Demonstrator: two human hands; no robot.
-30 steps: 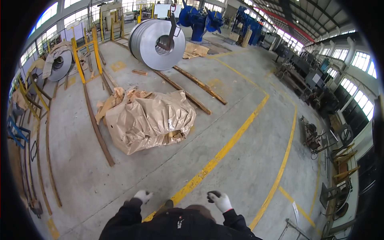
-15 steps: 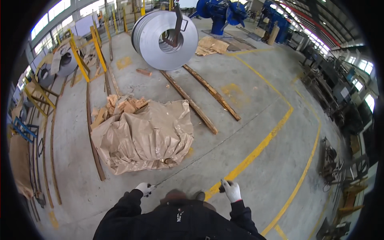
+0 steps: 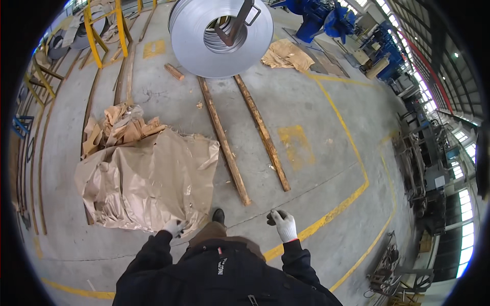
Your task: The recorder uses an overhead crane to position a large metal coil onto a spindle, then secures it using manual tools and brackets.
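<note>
My left hand (image 3: 175, 227), in a white glove, hangs by the near edge of a big crumpled sheet of brown wrapping paper (image 3: 148, 178). Its fingers are loosely bent and apart, with nothing visible in them; whether it touches the paper I cannot tell. Off to the right, over bare floor, my gloved right hand (image 3: 282, 224) is curled closed. Something dark shows at its fingertips, too small to name; it may be part of the glove. More torn brown paper (image 3: 120, 125) is heaped at the sheet's far left corner.
Two wooden beams (image 3: 224, 148) lie on the concrete ahead, leading to a large steel strip coil (image 3: 189, 46) with a dark lifting hook (image 3: 236, 30) in its bore. Yellow stands (image 3: 122, 30) rise at far left, blue machinery (image 3: 311, 23) at far right. Yellow lines (image 3: 332, 214) cross the floor.
I have moved forward: the coil and beams are closer, and the paper sheet now lies beside my left hand. One dark shoe shows farther ahead. My right hand remains curled.
</note>
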